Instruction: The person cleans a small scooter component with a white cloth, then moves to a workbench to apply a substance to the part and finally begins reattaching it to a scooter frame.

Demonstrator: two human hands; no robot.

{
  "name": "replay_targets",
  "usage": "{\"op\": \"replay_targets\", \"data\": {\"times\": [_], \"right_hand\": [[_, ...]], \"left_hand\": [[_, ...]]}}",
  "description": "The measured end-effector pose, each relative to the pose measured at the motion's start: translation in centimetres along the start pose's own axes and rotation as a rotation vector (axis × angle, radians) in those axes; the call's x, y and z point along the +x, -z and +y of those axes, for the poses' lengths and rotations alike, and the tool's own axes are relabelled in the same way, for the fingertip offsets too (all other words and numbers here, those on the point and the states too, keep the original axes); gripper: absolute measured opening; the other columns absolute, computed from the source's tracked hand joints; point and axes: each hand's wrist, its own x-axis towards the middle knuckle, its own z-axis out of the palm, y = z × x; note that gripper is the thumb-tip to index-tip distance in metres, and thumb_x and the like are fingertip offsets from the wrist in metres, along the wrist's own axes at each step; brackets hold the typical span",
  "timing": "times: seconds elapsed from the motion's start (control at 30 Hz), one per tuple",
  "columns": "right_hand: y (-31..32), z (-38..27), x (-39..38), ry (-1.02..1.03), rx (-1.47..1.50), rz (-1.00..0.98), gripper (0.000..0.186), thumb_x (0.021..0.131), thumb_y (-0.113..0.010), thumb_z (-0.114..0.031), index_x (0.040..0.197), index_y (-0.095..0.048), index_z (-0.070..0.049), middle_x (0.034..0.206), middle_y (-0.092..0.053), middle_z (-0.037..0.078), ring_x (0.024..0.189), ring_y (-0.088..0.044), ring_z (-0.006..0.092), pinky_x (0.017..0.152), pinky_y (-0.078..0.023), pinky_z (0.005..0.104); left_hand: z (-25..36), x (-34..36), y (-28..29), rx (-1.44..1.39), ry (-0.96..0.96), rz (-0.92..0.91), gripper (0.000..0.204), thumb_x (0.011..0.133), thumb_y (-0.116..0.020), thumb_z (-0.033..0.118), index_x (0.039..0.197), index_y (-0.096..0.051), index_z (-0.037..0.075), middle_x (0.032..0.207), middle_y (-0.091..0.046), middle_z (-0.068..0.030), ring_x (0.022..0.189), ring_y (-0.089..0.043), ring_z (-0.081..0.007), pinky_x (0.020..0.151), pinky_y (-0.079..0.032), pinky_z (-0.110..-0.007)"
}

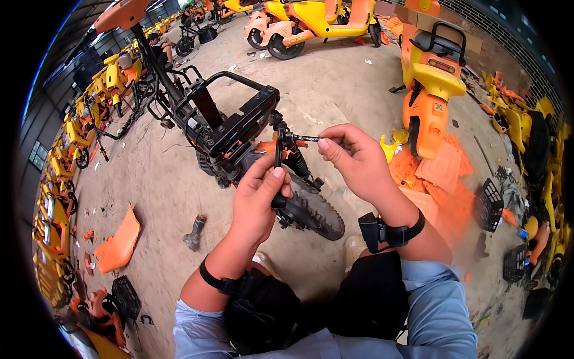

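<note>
My left hand [261, 186] is wrapped round the dark handle of what looks like a ratchet wrench [279, 151], held upright in front of me. From the tool's head a thin metal bit [307, 138] sticks out to the right. The thumb and fingers of my right hand [354, 157] pinch the far end of that bit. Just beyond my hands stands a stripped scooter frame [221, 128], black, with a bare rear rack. Its rear wheel [311, 209] sits below my hands, partly hidden by the left one.
An orange and yellow scooter [427, 90] stands at the right. Orange panels [442, 167] lie beneath and beside it. A loose orange panel [118, 240] and a dark grey part [194, 232] are on the floor at left. Yellow scooters [323, 21] line the back, and a person [160, 49] sits far left.
</note>
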Motion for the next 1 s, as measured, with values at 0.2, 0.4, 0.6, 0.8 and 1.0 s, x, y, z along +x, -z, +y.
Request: {"op": "replay_targets", "data": {"times": [0.2,0.4,0.6,0.8,1.0], "right_hand": [[0.8,-0.6,-0.8,-0.001,-0.022,-0.014,0.016,0.093,-0.067,-0.014,0.103,-0.064,-0.001,0.086,-0.066,0.001,0.076,-0.058,0.0044,0.067,-0.048,0.0218],[0.9,-1.2,-1.4,-0.019,0.007,-0.036,0.017,0.094,-0.067,-0.015,0.103,-0.064,-0.001,0.088,-0.067,0.001,0.076,-0.058,0.0048,0.067,-0.048,0.0216],[0.9,-1.2,-1.8,0.002,-0.061,-0.083,0.019,0.095,-0.066,-0.015,0.106,-0.062,-0.001,0.088,-0.063,0.001,0.079,-0.057,0.0063,0.069,-0.047,0.0222],[0.8,-2.2,-2.2,0.035,-0.136,-0.154,0.023,0.095,-0.065,-0.024,0.098,-0.065,-0.001,0.078,-0.062,-0.001,0.07,-0.055,0.0066,0.065,-0.046,0.0239],[1.5,-4.0,-2.8,-0.296,0.109,-0.368,0.025,0.099,-0.059,-0.025,0.093,-0.062,-0.001,0.075,-0.058,-0.002,0.069,-0.053,0.0061,0.065,-0.045,0.0225]], "left_hand": [[-0.1,-0.4,-0.4,0.012,-0.01,-0.058,0.036,0.098,-0.056,0.015,0.13,-0.052,0.0,0.09,-0.055,-0.003,0.075,-0.05,-0.0109,0.071,-0.046,-0.028],[-0.4,-0.9,-0.3,-0.005,0.007,-0.041,0.035,0.098,-0.057,0.015,0.13,-0.053,0.0,0.09,-0.058,-0.0041,0.074,-0.053,-0.0104,0.07,-0.047,-0.026],[0.0,-1.3,-0.1,0.099,-0.048,-0.055,0.036,0.097,-0.058,0.014,0.13,-0.053,-0.001,0.089,-0.059,-0.0046,0.074,-0.054,-0.01,0.069,-0.047,-0.025],[1.0,-1.9,0.1,0.287,-0.089,-0.03,0.038,0.097,-0.058,0.019,0.128,-0.052,-0.002,0.085,-0.056,-0.004,0.07,-0.05,-0.0115,0.065,-0.044,-0.026],[1.8,-3.4,0.0,0.454,-0.242,-0.032,0.038,0.096,-0.062,0.016,0.129,-0.052,0.0,0.089,-0.061,-0.007,0.073,-0.054,-0.0111,0.063,-0.046,-0.024]]}}
